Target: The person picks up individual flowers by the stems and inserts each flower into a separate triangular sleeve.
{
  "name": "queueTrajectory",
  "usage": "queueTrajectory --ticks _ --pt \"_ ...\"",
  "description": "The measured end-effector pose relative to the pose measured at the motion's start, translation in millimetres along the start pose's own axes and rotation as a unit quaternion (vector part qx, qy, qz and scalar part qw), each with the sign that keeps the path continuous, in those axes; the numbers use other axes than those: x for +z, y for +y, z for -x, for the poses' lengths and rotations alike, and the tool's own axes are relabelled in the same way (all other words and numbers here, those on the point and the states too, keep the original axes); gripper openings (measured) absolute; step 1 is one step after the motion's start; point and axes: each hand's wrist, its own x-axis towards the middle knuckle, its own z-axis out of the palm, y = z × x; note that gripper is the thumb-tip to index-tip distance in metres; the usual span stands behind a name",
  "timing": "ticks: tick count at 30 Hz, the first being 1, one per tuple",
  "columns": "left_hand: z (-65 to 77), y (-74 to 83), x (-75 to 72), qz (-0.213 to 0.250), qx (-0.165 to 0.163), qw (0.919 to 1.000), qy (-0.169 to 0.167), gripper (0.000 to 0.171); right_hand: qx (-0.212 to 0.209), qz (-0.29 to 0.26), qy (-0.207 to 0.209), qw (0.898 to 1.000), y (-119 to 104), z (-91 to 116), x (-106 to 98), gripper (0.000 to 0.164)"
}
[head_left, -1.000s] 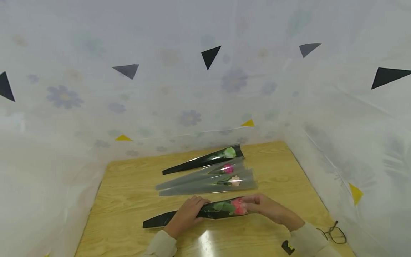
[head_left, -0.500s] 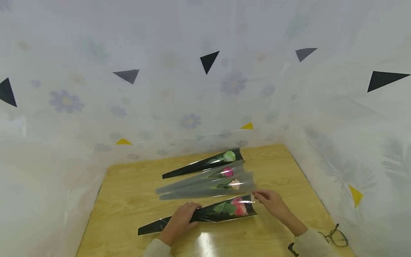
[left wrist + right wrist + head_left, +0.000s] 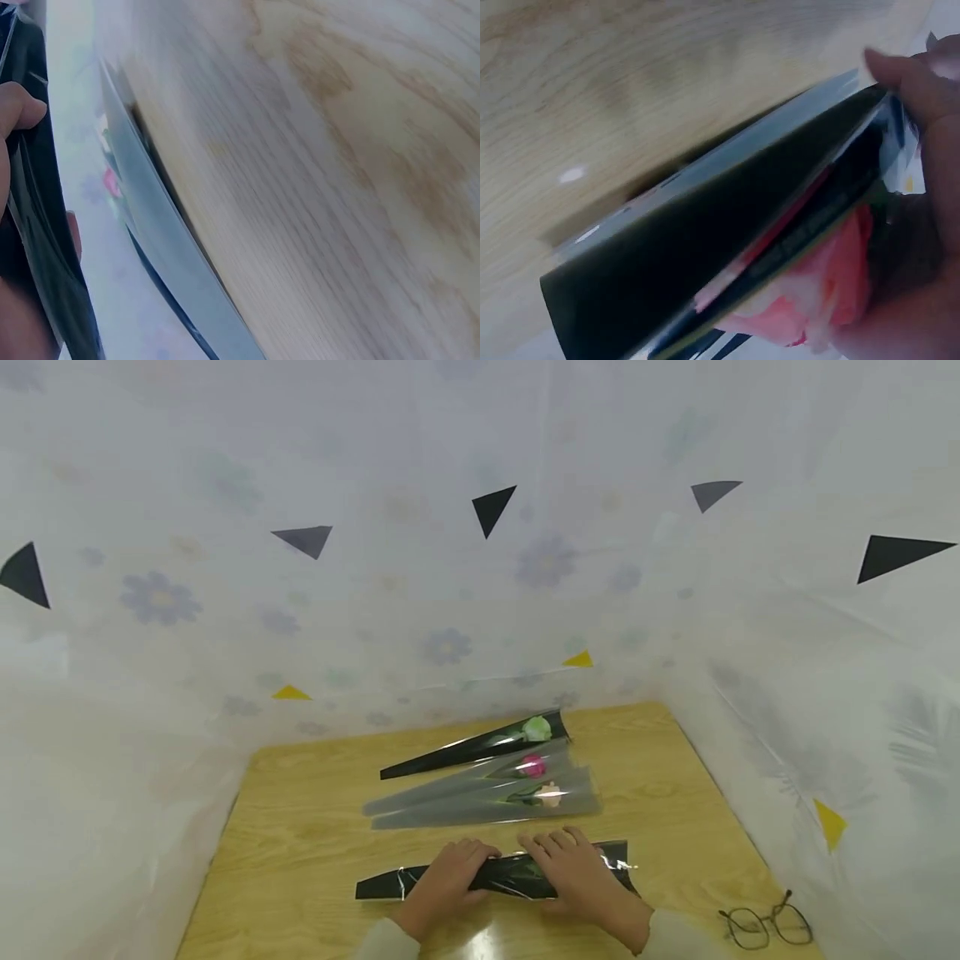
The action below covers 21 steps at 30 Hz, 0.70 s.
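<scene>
A flower sleeve of black and clear film lies near the front of the table, its narrow end to the left and its wide mouth to the right. My left hand grips it left of the middle. Closer to the mouth, my right hand holds it from above and covers most of the flower in the head view. That pink flower shows inside the film in the right wrist view, beside the right fingers. In the left wrist view, a thumb and fingers wrap the black film.
Behind the hands lie several wrapped flowers: a peach one in a grey sleeve, a magenta flower and a green flower in black film. Eyeglasses rest at the table's right front corner. Pale patterned sheeting surrounds the table.
My right hand has gone from the flower at the mouth, out past the rim, then back left onto the sleeve. The sleeve first shifted slightly left, then right, with my left hand on it.
</scene>
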Motion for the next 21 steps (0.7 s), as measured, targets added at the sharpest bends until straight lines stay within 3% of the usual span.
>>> queueTrajectory --ticks 3,7,21 --pt "-1.8 3.3 2.0 -0.008 0.001 1.0 -0.003 0.056 0.011 0.009 -0.05 0.999 -1 0 0 0.083" --pt "0.5 0.7 1.5 -0.018 -0.006 0.9998 -0.006 0.058 0.014 0.008 -0.078 0.997 5 3 -2 0.073" --pt "20.5 -18.5 -8.1 -0.034 -0.031 0.9989 -0.009 0.063 0.035 -0.026 -0.041 0.998 39 23 3 0.066"
